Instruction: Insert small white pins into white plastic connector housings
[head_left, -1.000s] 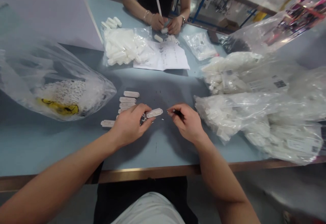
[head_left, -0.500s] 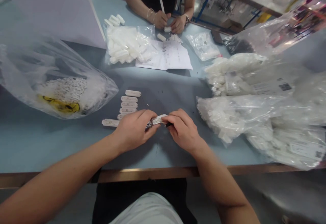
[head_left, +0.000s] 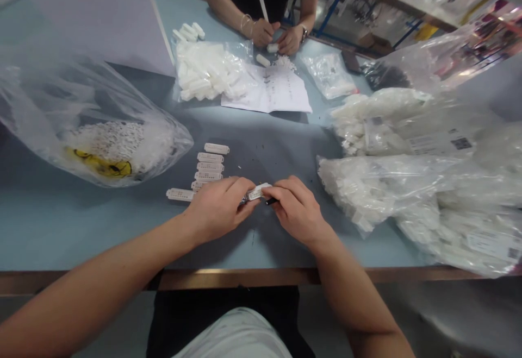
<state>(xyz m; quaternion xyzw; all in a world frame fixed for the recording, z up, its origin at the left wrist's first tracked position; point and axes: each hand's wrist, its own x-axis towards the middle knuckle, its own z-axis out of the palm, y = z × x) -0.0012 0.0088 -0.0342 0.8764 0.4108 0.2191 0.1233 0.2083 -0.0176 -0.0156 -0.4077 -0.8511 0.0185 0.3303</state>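
Near centre, the left hand (head_left: 218, 206) pinches a white strip (head_left: 256, 192); the right hand (head_left: 297, 206), clasping a black stick (head_left: 271, 201), touches its right end. Similar strips (head_left: 210, 167) lie at left; the held one appears unfinished.

Ahead of our left hand (head_left: 222, 206) and right hand (head_left: 297, 206), we have a free lane of tabletop (head_left: 281, 135) reaching to the white paper (head_left: 283, 94), a small white crumb (head_left: 239, 167) aside. Leftward, the row of white pieces (head_left: 210, 167) bars us, and beyond it the large clear bag (head_left: 175, 139). Rightward, heaped plastic bags (head_left: 359, 181) wall us off. Between our forearms (head_left: 142, 246), we have room to the near edge.
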